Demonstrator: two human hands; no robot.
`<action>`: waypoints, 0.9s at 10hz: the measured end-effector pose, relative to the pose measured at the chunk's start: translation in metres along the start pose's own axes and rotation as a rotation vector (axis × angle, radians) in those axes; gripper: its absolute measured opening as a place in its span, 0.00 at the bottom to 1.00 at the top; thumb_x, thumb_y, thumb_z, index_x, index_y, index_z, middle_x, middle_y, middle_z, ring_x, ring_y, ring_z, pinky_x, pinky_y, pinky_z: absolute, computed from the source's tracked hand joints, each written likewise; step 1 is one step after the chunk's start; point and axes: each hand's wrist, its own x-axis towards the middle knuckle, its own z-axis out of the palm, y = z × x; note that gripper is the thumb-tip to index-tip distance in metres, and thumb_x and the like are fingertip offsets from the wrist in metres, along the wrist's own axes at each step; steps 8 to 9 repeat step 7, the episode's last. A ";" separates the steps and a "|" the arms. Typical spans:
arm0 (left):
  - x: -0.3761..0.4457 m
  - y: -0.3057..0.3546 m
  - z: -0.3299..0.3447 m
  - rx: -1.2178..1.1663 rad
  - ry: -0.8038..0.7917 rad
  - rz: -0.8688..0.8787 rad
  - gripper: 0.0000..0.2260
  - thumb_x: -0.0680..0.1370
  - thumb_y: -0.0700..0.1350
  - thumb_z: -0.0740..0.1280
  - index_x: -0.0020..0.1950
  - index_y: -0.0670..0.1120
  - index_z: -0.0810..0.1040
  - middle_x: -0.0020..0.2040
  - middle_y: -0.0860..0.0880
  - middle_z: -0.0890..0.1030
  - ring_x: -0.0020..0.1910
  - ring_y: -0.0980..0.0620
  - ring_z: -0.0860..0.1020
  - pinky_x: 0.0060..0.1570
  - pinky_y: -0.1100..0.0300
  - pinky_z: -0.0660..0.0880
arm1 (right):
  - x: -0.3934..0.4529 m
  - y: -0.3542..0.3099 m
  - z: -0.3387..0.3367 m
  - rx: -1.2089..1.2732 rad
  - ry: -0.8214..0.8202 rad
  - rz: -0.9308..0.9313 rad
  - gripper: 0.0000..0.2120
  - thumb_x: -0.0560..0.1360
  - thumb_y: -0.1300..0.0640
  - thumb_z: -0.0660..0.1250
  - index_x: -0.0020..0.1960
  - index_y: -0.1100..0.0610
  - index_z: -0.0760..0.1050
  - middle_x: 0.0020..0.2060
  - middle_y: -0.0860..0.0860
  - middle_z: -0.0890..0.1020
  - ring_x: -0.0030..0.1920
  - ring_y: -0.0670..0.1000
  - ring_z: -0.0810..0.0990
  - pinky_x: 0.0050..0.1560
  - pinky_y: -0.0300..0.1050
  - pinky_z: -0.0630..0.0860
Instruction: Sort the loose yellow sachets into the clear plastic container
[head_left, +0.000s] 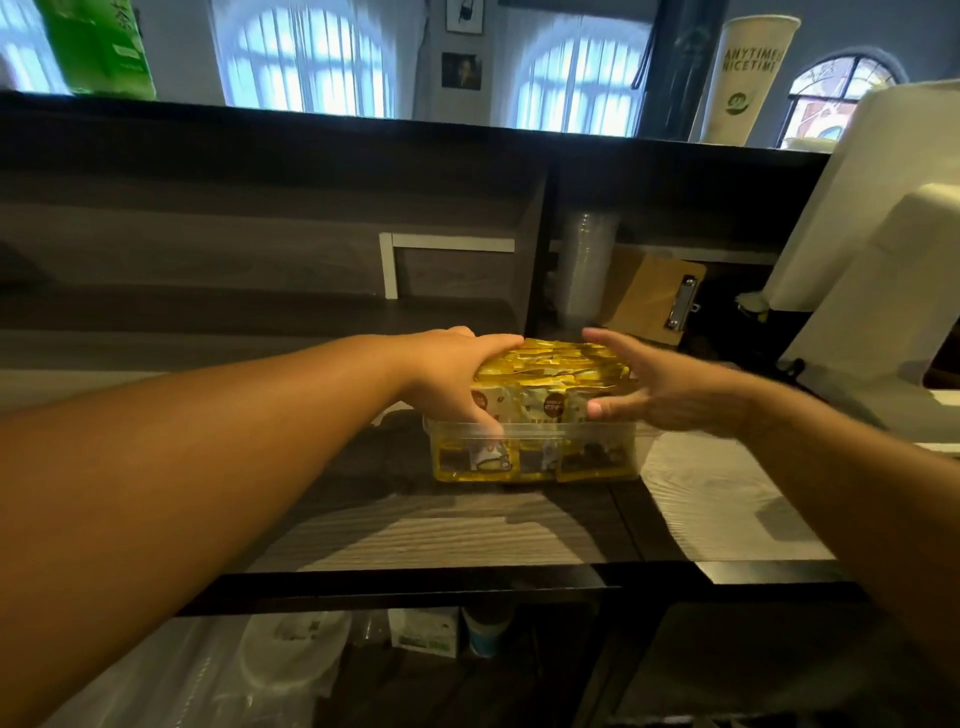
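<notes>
Yellow sachets (550, 371) are standing packed upright in the clear plastic container (535, 452), rising above its rim, probably so they all fit. The container is sitting on the dark counter (415, 530). The left hand (452, 376) is gripping the stack's left end, fingers curled around it, while the right hand (654, 392), fingers spread, seems to be pressing the right end, though contact is unclear.

Both my arms reach forward, bare to the elbow, converging on the clear plastic container (530, 452). My left hand (457, 379) curls over its left end, thumb down across the near wall, fingers on top of the yellow sachets (561, 364). My right hand (660, 389) is spread at its right end, fingers straight, thumb toward the sachets.
</notes>
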 end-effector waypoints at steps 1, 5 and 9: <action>-0.011 -0.002 0.001 -0.118 0.027 -0.036 0.36 0.78 0.66 0.60 0.81 0.59 0.48 0.78 0.46 0.60 0.74 0.43 0.63 0.68 0.47 0.69 | 0.012 0.001 0.021 0.001 0.057 -0.006 0.60 0.48 0.20 0.69 0.75 0.33 0.50 0.79 0.49 0.51 0.77 0.58 0.56 0.70 0.65 0.64; -0.071 -0.076 0.022 -0.178 0.592 -0.157 0.25 0.80 0.63 0.58 0.74 0.54 0.68 0.73 0.51 0.68 0.71 0.50 0.66 0.65 0.49 0.69 | 0.044 -0.064 0.100 0.201 0.259 -0.106 0.31 0.75 0.34 0.59 0.75 0.41 0.61 0.77 0.50 0.61 0.75 0.54 0.62 0.70 0.62 0.66; -0.066 -0.093 0.026 -0.623 0.795 -0.154 0.25 0.77 0.62 0.56 0.68 0.52 0.76 0.66 0.51 0.75 0.65 0.52 0.72 0.58 0.56 0.70 | 0.047 -0.073 0.096 0.435 0.205 -0.115 0.25 0.79 0.40 0.58 0.75 0.43 0.63 0.71 0.48 0.69 0.68 0.52 0.69 0.58 0.48 0.71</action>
